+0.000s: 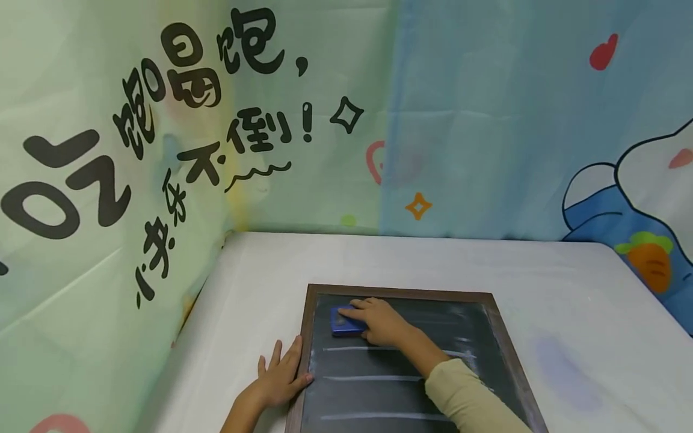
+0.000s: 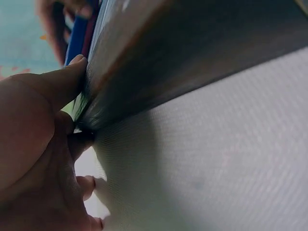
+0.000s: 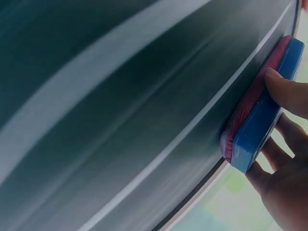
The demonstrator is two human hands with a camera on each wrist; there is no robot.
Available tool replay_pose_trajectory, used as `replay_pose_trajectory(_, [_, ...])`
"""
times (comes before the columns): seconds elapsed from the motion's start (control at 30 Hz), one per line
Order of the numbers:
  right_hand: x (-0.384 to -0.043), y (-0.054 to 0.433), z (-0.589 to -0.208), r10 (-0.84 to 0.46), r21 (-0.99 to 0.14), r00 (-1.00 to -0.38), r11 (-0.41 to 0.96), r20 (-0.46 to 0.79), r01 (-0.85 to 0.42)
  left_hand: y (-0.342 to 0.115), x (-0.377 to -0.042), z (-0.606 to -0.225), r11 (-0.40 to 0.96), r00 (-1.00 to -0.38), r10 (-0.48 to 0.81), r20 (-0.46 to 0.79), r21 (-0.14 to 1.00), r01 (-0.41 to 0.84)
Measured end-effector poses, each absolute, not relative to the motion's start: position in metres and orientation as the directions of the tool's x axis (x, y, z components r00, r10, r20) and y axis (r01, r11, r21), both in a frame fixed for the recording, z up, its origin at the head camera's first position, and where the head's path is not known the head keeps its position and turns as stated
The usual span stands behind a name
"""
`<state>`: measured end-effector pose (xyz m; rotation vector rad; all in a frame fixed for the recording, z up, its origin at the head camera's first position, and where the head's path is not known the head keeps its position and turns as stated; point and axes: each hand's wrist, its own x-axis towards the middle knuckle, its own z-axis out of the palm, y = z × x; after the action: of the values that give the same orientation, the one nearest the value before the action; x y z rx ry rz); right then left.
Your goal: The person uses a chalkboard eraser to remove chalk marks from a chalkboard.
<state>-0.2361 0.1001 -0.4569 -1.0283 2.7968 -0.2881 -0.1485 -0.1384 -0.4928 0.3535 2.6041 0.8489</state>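
Observation:
A dark chalkboard [image 1: 373, 394] in a brown wooden frame [image 1: 400, 292] lies on the white table. My right hand [image 1: 384, 323] holds a blue chalkboard eraser [image 1: 338, 325] at the board's upper left. In the right wrist view, thumb and fingers grip the blue back of the eraser [image 3: 262, 127], and its reddish pad faces the board. My left hand [image 1: 277, 380] rests at the left side of the frame with fingers spread. Close up in the left wrist view, the thumb [image 2: 70, 84] touches the frame edge while the other fingers reach down along its side.
Several pale chalk lines [image 1: 373, 378] run across the board below the eraser. The white tabletop [image 1: 574, 325] extends around the frame, with a faint purple stain on the right. Printed cloth [image 1: 303, 198] with characters and drawings hangs behind and along the left side.

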Motion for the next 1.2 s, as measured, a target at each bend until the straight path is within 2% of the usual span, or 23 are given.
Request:
replay_pose_trajectory(0.2, [-0.232, 0.062, -0.458, -0.642, -0.223, -0.759, 0.759, -0.108, -0.611, -0.138, -0.144, -0.491, 0.784, -0.901, 0.337, -0.273, 0.612, 0.107])
replay_pose_trajectory(0.43, [-0.234, 0.071, -0.459, -0.637, -0.243, -0.763, 0.761, -0.109, -0.601, -0.139, -0.143, -0.489, 0.802, -0.911, 0.311, -0.269, 0.589, 0.100])
replay_pose_trajectory(0.7, [-0.236, 0.156, -0.455, -0.587, -0.204, -0.808, 0.798, -0.050, -0.567, -0.141, -0.146, -0.487, 0.806, -0.916, 0.301, -0.266, 0.584, 0.095])
replay_pose_trajectory(0.97, [-0.221, 0.249, -0.454, -0.493, -0.221, -0.869, 0.851, -0.028, -0.476, -0.140, -0.144, -0.488, 0.810, -0.918, 0.304, -0.254, 0.577, 0.108])
replay_pose_trajectory(1.1, [-0.215, 0.276, -0.455, -0.447, -0.241, -0.893, 0.873, -0.048, -0.424, -0.137, -0.144, -0.489, 0.812, -0.914, 0.318, -0.252, 0.569, 0.126])
replay_pose_trajectory(1.2, [-0.216, 0.277, -0.455, -0.445, -0.253, -0.893, 0.873, -0.060, -0.418, -0.137, -0.145, -0.490, 0.815, -0.912, 0.323, -0.252, 0.565, 0.132])
